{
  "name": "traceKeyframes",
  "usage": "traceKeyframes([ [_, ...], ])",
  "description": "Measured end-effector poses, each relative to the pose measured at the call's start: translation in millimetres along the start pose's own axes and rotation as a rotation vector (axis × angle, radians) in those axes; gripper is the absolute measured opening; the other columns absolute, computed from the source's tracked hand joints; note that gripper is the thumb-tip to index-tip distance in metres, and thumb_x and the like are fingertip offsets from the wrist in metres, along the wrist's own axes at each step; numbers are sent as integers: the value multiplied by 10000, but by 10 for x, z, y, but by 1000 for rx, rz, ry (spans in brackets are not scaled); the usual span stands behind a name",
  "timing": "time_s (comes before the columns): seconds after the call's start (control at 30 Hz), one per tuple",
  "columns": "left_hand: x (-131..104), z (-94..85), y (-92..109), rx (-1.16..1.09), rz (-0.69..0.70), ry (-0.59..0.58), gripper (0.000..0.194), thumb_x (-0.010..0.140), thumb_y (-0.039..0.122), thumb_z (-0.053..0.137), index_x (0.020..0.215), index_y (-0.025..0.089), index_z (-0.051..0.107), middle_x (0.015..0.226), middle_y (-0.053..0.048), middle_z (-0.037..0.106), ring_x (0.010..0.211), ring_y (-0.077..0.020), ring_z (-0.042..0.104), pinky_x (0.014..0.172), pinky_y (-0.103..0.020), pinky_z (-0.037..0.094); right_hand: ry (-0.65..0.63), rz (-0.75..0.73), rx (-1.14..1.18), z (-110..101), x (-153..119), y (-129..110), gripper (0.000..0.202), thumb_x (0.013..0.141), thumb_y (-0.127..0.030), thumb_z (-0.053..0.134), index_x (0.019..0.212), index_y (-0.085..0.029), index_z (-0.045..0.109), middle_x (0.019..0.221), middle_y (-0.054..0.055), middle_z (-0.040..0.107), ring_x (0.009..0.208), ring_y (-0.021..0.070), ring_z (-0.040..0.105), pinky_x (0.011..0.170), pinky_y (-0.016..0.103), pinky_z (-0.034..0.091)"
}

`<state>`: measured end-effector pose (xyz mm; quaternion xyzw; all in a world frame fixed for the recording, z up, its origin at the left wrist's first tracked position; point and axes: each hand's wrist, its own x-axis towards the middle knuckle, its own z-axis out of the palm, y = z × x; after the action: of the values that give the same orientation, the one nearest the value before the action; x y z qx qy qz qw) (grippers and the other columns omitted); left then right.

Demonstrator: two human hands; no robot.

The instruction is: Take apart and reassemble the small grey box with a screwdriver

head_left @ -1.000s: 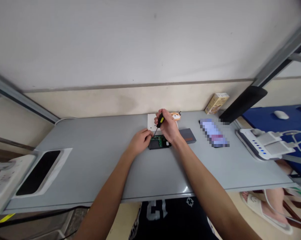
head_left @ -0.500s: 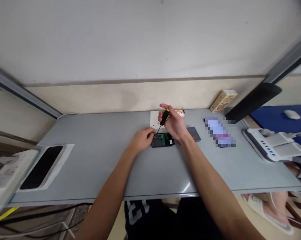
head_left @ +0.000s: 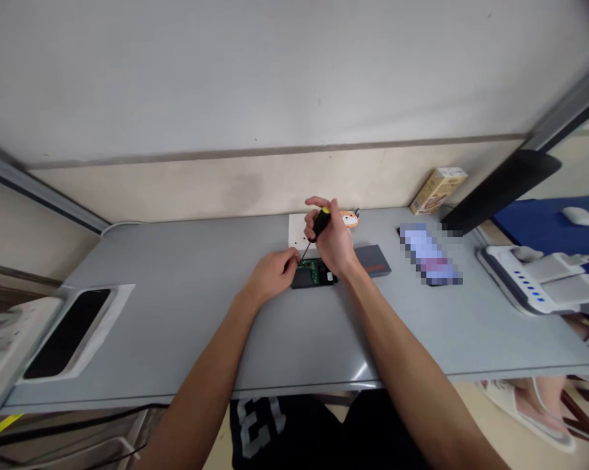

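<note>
In the head view, the open case (head_left: 302,281) lies flat in front of the person, between the two hands, its long axis running left to right. Its green board (head_left: 316,269) faces up. The left hand (head_left: 269,277) is the nearer to the working spot: its bent fingertips sit at the case's far left corner. Whether they pinch anything there cannot be told. The right hand (head_left: 337,251) comes in from the right, above and beyond the case's right end, its fingers wrapped round the driver (head_left: 318,225), one finger lifted off. The driver leans, handle up and to the right, shaft running down and left to that same corner, its tip close by the left fingertips. Contact at the tip is too small to judge.

The grey surface (head_left: 177,313) carries all this. Just right of the case lies a grey box (head_left: 375,260); beyond it are a white sheet (head_left: 297,228) and a dog-faced thing (head_left: 349,219). Farther right lie a lit phone (head_left: 428,254), a carton (head_left: 436,192) and a power strip (head_left: 524,281); a black phone (head_left: 72,333) rests at far left. A pale wall (head_left: 226,78) backs the surface. At lower right, below the surface, shows a person's foot (head_left: 536,411) in a sandal.
</note>
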<state>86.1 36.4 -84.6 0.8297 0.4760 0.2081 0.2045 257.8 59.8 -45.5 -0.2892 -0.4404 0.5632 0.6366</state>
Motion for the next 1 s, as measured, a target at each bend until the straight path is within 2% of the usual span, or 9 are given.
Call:
traceKeyframes([
  [0.13,2,20,-30,-13,5,15,204,965,195,452,965,232,652,869,-14,725,747,-180,646,700,-300,454,-35,13,47,-1,-24,-38,393,853,-635,675,944,-259,600,895,6,587,740,130,591,655,278,503],
  [0.23,2,31,-45,-16,12,23,206,960,190,450,971,228,653,837,-5,709,712,-169,623,685,-293,438,10,3,14,6,-34,-17,466,772,-600,782,837,-254,477,805,-29,574,637,107,568,569,259,464],
  [0.37,-4,23,-42,-30,4,18,212,959,185,447,964,224,656,819,0,701,700,-160,613,689,-288,437,92,-59,-20,15,-10,28,485,847,-670,669,812,-262,410,601,-84,374,482,88,375,470,245,343],
  [0.47,-7,5,-32,-45,9,14,216,964,185,450,960,221,664,845,-4,709,724,-160,621,704,-287,450,63,-30,23,-13,15,23,470,921,-726,494,920,-259,549,671,-34,457,566,119,467,545,276,428],
  [0.53,-7,-10,-25,-58,16,14,216,960,176,455,959,218,667,872,-9,721,740,-160,629,716,-288,460,31,3,51,-46,21,9,441,904,-692,550,953,-255,589,775,0,540,684,135,567,624,283,485],
  [0.63,-7,-31,-12,-67,21,12,218,954,160,458,955,209,671,912,-19,736,759,-161,639,729,-288,469,25,12,61,-87,15,4,423,793,-605,746,877,-255,524,878,-5,587,781,137,638,684,273,517],
  [0.73,-8,-45,4,-67,27,7,219,949,150,461,956,200,674,927,-27,740,773,-161,643,739,-286,468,59,-2,-29,-88,2,30,517,765,-609,779,818,-254,406,736,-60,519,589,99,576,555,242,448],
  [0.83,-13,-50,18,-70,20,7,216,945,150,465,949,195,677,910,-26,738,762,-157,639,731,-279,462,118,-98,-178,-61,-9,84,456,850,-665,661,866,-257,458,641,-85,421,507,82,492,507,230,388],
  [1.0,-17,-56,31,-82,25,20,216,942,170,472,936,204,685,873,-20,728,729,-155,620,706,-272,448,118,-177,-266,-20,-4,134,454,966,-672,460,1105,-276,633,768,-20,538,728,116,612,658,247,490],
])
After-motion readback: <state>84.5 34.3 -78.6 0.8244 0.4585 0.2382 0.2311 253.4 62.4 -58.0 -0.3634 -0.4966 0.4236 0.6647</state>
